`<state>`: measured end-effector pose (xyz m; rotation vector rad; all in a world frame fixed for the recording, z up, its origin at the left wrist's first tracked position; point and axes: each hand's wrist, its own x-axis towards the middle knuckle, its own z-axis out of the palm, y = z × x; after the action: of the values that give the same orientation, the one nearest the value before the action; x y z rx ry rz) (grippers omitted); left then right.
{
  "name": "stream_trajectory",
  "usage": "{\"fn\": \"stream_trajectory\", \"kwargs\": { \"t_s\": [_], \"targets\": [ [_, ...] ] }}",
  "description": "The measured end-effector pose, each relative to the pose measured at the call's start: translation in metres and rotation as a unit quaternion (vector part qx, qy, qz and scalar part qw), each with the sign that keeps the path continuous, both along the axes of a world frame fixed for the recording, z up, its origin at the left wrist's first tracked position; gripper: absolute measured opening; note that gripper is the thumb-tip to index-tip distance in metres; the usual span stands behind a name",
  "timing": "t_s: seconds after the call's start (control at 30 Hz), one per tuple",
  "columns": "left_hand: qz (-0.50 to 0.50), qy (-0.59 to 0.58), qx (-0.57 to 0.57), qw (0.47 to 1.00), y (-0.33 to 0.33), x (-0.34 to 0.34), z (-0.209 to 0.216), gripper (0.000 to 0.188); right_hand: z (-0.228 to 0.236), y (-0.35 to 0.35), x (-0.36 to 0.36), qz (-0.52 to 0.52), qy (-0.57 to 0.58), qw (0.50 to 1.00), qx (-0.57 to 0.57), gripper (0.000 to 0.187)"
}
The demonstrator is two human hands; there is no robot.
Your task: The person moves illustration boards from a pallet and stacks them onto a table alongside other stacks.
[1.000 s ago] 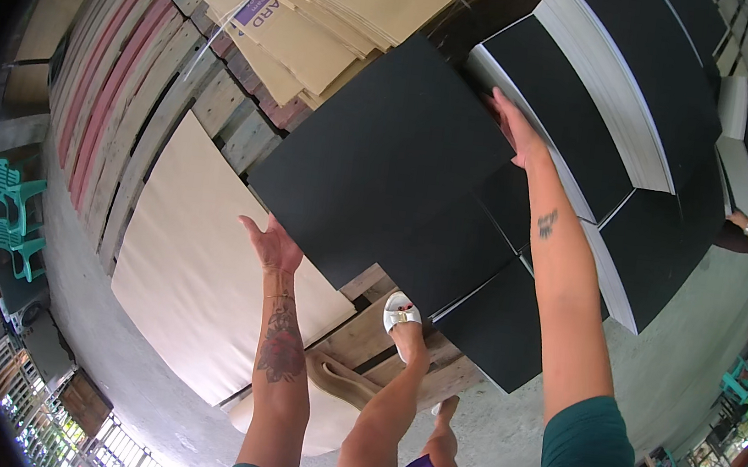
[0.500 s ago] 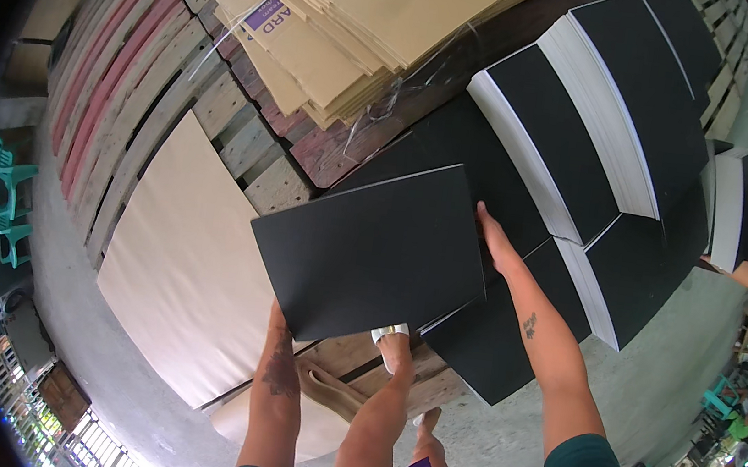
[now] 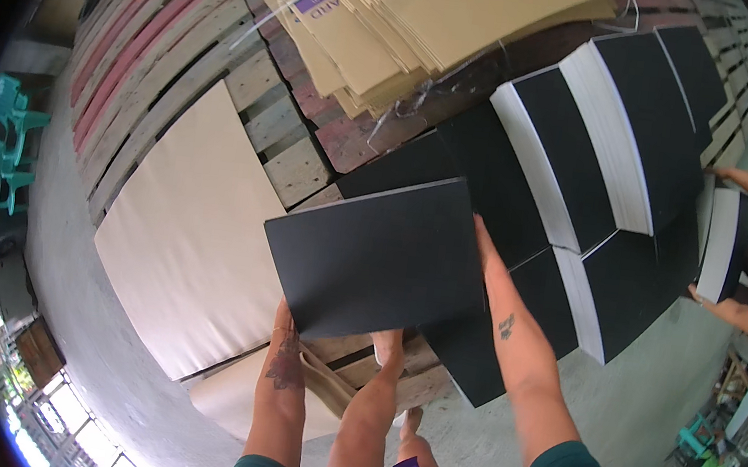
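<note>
A black rectangular board (image 3: 371, 256), perhaps a stack of sheets, is held level in front of my legs between both hands. My left hand (image 3: 284, 316) grips its near left corner; most of the fingers are hidden beneath it. My right hand (image 3: 482, 238) holds the right edge, with the fingers partly out of sight behind. Below and beyond lie flat black sheets (image 3: 492, 169). To the right of my right hand rise stacks of black-topped sheets (image 3: 551, 134) with white edges (image 3: 604, 121).
A pile of brown cardboard packets (image 3: 472, 23) lies on a wooden pallet (image 3: 298, 170) ahead. Beige sheet material (image 3: 189, 240) covers the left side. At the right, another person's hands (image 3: 708, 299) hold a white-edged stack (image 3: 721, 245). Green chairs (image 3: 11, 141) stand far left.
The board has come slightly closer to me, still in both hands. The other person's upper hand now shows at the top of their stack. The whole view has shifted a little.
</note>
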<state>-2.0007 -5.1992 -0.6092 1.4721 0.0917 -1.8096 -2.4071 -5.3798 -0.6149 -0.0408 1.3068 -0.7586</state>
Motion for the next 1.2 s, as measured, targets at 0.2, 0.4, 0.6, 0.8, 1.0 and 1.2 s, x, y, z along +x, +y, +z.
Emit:
{"fn": "stream_trajectory", "kwargs": {
  "t_s": [0.2, 0.4, 0.6, 0.8, 1.0, 1.2],
  "targets": [
    [-0.018, -0.030, -0.023, 0.999, 0.058, 0.014, 0.086, 0.048, 0.077, 0.104, 0.021, -0.023, -0.103, 0.994, 0.003, 0.046],
    [-0.031, -0.052, -0.050, 0.997, 0.196, 0.022, 0.233, 0.045, 0.248, 0.253, 0.033, 0.061, -0.009, 0.993, -0.103, 0.049],
    [0.027, -0.106, -0.132, 0.985, 0.400, 0.003, 0.406, 0.043, 0.394, 0.391, 0.015, 0.156, -0.137, 0.973, -0.100, 0.044],
    [0.144, -0.141, -0.195, 0.960, 0.586, -0.045, 0.542, 0.040, 0.477, 0.502, 0.025, 0.319, -0.161, 0.922, -0.146, 0.043],
    [0.251, -0.215, -0.236, 0.914, 0.746, -0.079, 0.568, 0.043, 0.497, 0.601, 0.074, 0.473, -0.163, 0.847, -0.182, 0.041],
    [0.423, -0.135, -0.221, 0.868, 0.904, -0.081, 0.513, 0.053, 0.504, 0.674, 0.202, 0.602, -0.174, 0.749, -0.213, 0.040]
  ]
}}
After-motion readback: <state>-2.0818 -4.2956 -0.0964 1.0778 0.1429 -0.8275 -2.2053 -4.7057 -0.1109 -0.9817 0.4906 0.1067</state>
